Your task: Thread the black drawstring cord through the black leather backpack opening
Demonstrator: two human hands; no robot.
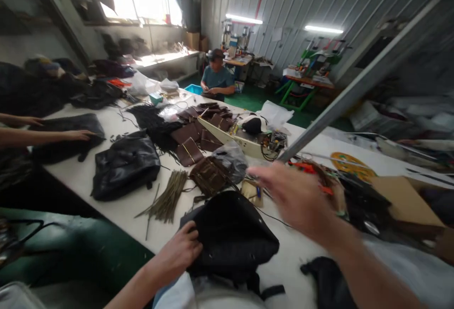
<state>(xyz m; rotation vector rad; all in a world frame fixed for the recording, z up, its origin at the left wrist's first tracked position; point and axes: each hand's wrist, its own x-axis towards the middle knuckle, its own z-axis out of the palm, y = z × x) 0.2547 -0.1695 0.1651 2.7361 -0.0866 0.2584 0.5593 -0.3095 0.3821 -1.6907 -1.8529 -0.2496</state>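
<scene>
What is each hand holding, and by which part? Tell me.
The left hand holds the black bag by its left edge. The right hand is raised and blurred; whether it holds anything cannot be told.

- Left hand [186,245]: bare; fingers and knuckles visible.
- Left forearm [142,281]: bare along visible length.
- Right hand [296,198]: bare; outline blurred.
- Right forearm [362,257]: bare along visible length; edges blurred.
- Garment [180,294]: white, folded.
- Blue cloth [160,296]: small visible patch beside garment; type indeterminate.
</scene>
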